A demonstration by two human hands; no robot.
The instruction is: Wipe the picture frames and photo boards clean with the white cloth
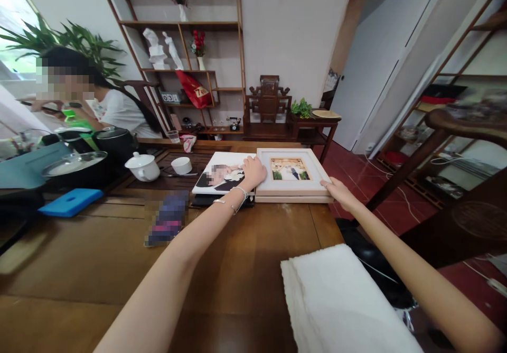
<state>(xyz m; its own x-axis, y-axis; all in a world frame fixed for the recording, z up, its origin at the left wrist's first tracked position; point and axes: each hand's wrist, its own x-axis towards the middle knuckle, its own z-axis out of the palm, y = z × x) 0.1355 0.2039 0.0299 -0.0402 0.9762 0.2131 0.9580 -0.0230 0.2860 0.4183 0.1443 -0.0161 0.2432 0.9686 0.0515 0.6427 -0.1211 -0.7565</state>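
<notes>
A white picture frame (312,190) with a small photo in its middle lies face up on another pale frame (293,200) at the table's far edge. My left hand (255,173), wearing a bracelet, is closed over the left edge of the top frame, its curled fingers above the neighbouring print. My right hand (336,190) grips the right edge, thumb on top; its other fingers are partly hidden. Left of the frames lies a white photo panel (227,158) with a portrait, resting on something dark.
White foam sheets (336,300) lie at the table's front right. A blurred dark pouch (168,218), blue plastic piece (71,202), white teapot (142,167), cup (181,165) and lidded pan (77,165) stand left. Another person (119,107) sits far left. A wooden chair (455,184) is at right.
</notes>
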